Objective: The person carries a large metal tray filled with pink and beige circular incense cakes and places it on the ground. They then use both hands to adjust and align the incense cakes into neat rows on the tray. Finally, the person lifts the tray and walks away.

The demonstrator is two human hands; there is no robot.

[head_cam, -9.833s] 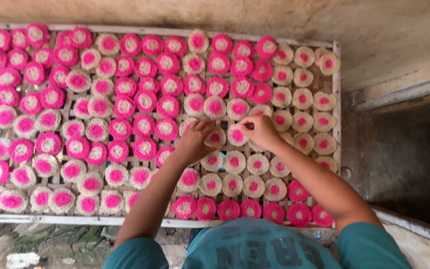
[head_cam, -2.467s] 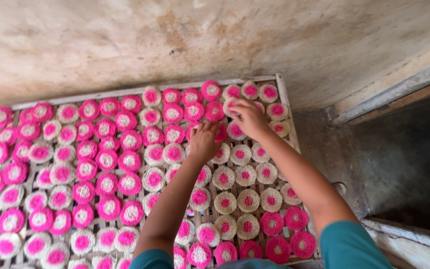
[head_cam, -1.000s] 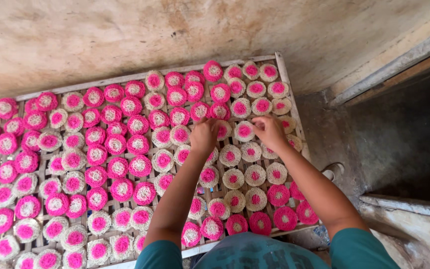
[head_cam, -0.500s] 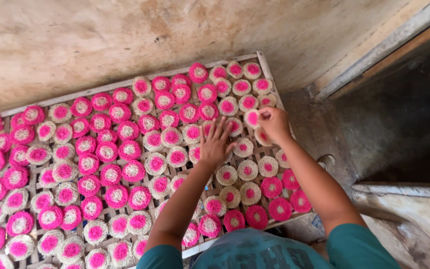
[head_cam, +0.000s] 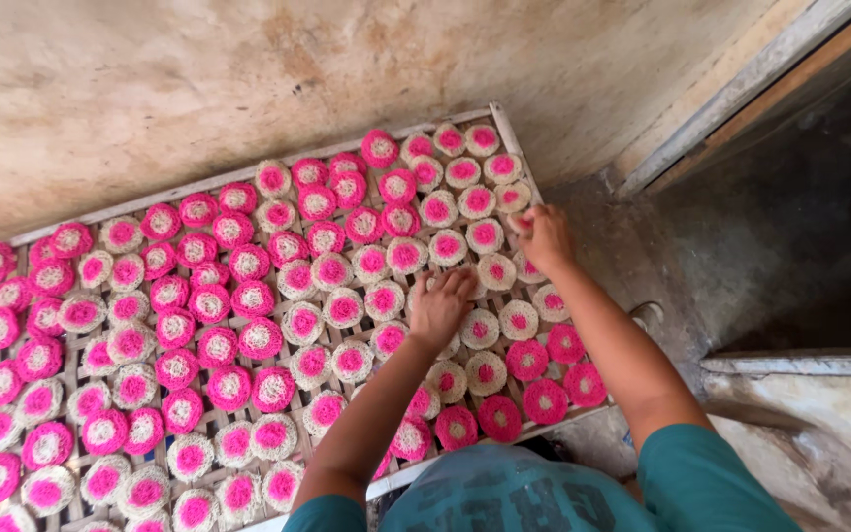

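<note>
Both hands have edged toward the frame's right. The right hand pinches a pink-and-cream disc near the slatted rack's right edge, bare floor beyond; the left hand, fingers loosely together, rests on round, pink-centred discs mid-frame.

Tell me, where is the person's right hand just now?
In the head view, the right hand is over the right edge of the drying rack, touching pink-and-cream discs near the concrete floor.
</note>
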